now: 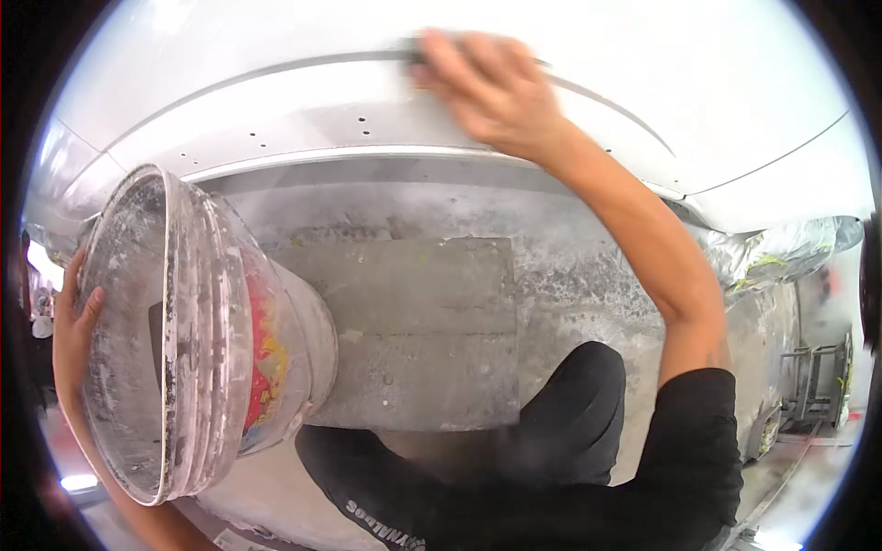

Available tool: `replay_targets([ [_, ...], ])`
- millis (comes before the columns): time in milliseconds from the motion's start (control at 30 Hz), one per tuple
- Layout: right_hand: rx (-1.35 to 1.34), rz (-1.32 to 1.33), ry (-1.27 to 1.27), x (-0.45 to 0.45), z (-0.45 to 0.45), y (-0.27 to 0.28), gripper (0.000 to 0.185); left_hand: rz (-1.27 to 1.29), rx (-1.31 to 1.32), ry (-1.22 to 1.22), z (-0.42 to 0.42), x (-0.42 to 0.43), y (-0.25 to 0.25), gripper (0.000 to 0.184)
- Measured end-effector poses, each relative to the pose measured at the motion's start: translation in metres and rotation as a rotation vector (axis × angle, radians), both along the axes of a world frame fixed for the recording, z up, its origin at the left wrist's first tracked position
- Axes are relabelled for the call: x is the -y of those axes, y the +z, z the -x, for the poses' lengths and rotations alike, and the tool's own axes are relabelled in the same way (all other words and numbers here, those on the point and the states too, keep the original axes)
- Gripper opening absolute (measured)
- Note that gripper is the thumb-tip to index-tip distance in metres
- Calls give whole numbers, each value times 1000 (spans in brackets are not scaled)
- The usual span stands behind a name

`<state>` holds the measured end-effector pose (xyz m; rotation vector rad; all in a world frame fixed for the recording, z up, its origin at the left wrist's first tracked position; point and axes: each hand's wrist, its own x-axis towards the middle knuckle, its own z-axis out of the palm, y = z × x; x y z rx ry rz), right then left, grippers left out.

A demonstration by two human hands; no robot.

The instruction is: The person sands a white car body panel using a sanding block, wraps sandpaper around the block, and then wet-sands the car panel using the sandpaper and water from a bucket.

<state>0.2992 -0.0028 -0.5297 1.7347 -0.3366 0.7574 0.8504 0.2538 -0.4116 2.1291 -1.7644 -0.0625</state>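
Plastic bucket (pixel 209 340), rim (pixel 168 340) facing view-L, axis approx. crosswise

Black trousers (pixel 577 404) bear white letters (pixel 384 527) — "YNALDOS".

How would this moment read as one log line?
right hand: blurred, against white panel | left hand: gripping bucket | label: red-yellow, on bucket

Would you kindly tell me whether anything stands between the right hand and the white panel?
A small dark thing shows beside the right hand, seemingly between it and the white panel, though blur hides what it is. Nothing else visible stands in the way: the bucket is off to the left.
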Motion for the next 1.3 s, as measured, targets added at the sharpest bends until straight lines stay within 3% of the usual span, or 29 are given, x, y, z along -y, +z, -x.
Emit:
replay_targets([
  [67, 23, 9, -16, 3, -11, -3, 37, -3, 48, -22, 4, 1, 4, 67],
  [233, 116, -82, -99, -9, 113, -34, 49, -9, -3, -4, 5, 0, 3, 68],
  [300, 92, -83, -89, -9, 96, -31, 47, -29, -106, 29, 11, 1, 6, 67],
  [467, 34, 11, -77, -1, -13, -6, 38, -48, -32, -76, -29, 3, 2, 71],
  [567, 56, -52, 5, -2, 57, -19, 39, -65, 5, -93, -13, 2, 9, 73],
  [667, 184, -27, -148, -19, 178, -56, 38, -64, -43, -42, -6, -2, 5, 73],
  [767, 179, -86, -46, -24, 159, -43, 38, -95, -8, 14, -4, 4, 14, 71],
  [867, 134, 5, -34, -7, 72, -27, 41, -85, 4, -21, -29, 0, 6, 69],
  [967, 139, 13, 27, -4, 102, -31, 39, -71, -2, -39, -31, 3, 9, 67],
  [1100, 206, -109, -137, -39, 211, -48, 40, -84, -83, -3, -12, 0, 6, 67],
  [1300, 184, 37, -15, -9, 129, -41, 33, -74, -14, -57, -34, 2, 10, 63],
])
